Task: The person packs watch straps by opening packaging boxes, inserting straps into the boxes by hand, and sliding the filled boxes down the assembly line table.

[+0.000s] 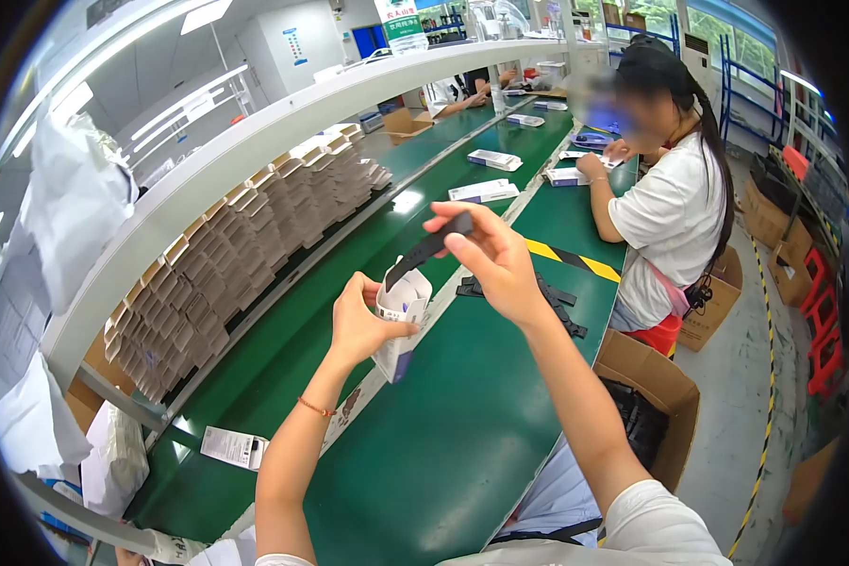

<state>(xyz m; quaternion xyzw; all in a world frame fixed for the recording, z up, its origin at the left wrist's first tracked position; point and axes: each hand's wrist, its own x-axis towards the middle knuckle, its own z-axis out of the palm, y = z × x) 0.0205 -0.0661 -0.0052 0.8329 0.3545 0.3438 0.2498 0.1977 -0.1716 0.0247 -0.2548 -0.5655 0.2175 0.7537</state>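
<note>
My left hand is wrapped around a small white and purple carton, held upright with its top flaps apart. Above it, my right hand pinches a black strap between thumb and fingers. The strap slants down to the left, its lower end at the carton's open top; how far it goes in is hard to make out. More black straps lie on the green worktop, to the right of my right forearm.
Stacked cartons line the left side under a white shelf rail. White boxes lie along the green belt; another carton is at lower left. A co-worker sits at right. An open cardboard box holds black items.
</note>
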